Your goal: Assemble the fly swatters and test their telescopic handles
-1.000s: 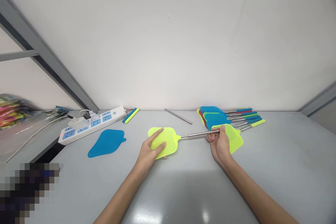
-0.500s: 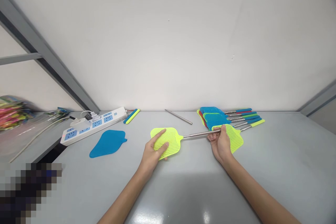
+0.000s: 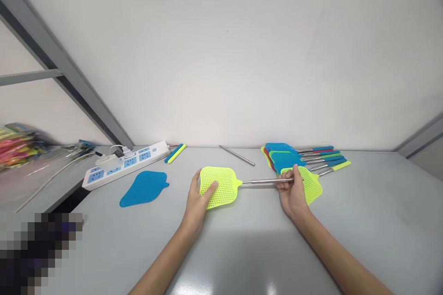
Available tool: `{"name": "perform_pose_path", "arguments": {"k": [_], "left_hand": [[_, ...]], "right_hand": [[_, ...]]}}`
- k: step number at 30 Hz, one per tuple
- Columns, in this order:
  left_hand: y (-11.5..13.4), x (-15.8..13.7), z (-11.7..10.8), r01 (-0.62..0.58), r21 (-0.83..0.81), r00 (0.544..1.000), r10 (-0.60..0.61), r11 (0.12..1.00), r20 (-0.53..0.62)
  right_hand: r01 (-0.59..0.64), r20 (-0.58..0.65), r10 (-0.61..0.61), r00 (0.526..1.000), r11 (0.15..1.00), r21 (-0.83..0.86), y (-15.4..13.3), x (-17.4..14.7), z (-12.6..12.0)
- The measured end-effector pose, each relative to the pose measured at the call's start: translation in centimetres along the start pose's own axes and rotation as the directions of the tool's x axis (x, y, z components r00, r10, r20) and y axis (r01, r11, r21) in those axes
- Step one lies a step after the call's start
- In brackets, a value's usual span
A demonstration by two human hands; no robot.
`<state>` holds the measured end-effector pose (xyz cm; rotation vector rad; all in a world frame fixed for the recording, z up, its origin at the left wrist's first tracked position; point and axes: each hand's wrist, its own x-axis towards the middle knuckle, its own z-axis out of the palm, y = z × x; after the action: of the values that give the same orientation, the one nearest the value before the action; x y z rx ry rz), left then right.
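A yellow fly swatter (image 3: 223,183) is held level above the table by both my hands. My left hand (image 3: 200,198) grips the perforated head, thumb on top and the other fingers largely hidden behind it. My right hand (image 3: 293,193) is closed around the far end of the metal rod (image 3: 261,181), which joins the head at its neck. Behind my right hand lies another yellow swatter head (image 3: 314,189), at the front of a pile of swatters with blue heads (image 3: 279,147). A blue swatter head (image 3: 143,189) without a rod lies to the left.
A loose metal rod (image 3: 237,155) lies near the wall. Blue and yellow handle sleeves (image 3: 177,153) rest beside a white power strip (image 3: 116,170) with plugs in it. Plastic bags (image 3: 31,152) of colourful items stand at the far left, near a cable (image 3: 51,179).
My left fingers have shifted to the outer edge of the yellow head. My right hand has turned slightly on the rod, whose right end has dipped a little.
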<state>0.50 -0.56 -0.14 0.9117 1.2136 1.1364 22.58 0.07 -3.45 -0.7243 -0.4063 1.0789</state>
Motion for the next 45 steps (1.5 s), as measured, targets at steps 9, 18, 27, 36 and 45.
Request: {"name": "perform_pose_path", "arguments": {"k": [9, 18, 27, 36, 45], "left_hand": [[1.0, -1.7, 0.3, 0.290, -0.007, 0.900, -0.271, 0.957, 0.340], [-0.4, -3.2, 2.2, 0.441, -0.152, 0.874, -0.384, 0.885, 0.298], [0.6, -4.3, 3.0, 0.501, -0.136, 0.855, -0.465, 0.855, 0.227], [-1.2, -4.7, 3.6, 0.441, -0.042, 0.884, -0.426, 0.896, 0.192], [-0.9, -4.8, 3.2, 0.428, -0.158, 0.885, -0.378, 0.890, 0.272]], "right_hand": [[-0.173, 0.133, 0.151, 0.980, 0.970, 0.169, -0.6, -0.4, 0.7], [-0.378, 0.302, 0.269, 0.915, 0.834, 0.402, -2.8, -1.7, 1.5], [-0.409, 0.282, 0.319, 0.905, 0.835, 0.367, -2.6, -1.7, 0.7], [-0.394, 0.207, 0.347, 0.915, 0.878, 0.270, -2.0, -2.3, 1.0], [-0.221, -0.015, 0.259, 0.966, 0.853, 0.472, -2.5, -1.6, 0.2]]}}
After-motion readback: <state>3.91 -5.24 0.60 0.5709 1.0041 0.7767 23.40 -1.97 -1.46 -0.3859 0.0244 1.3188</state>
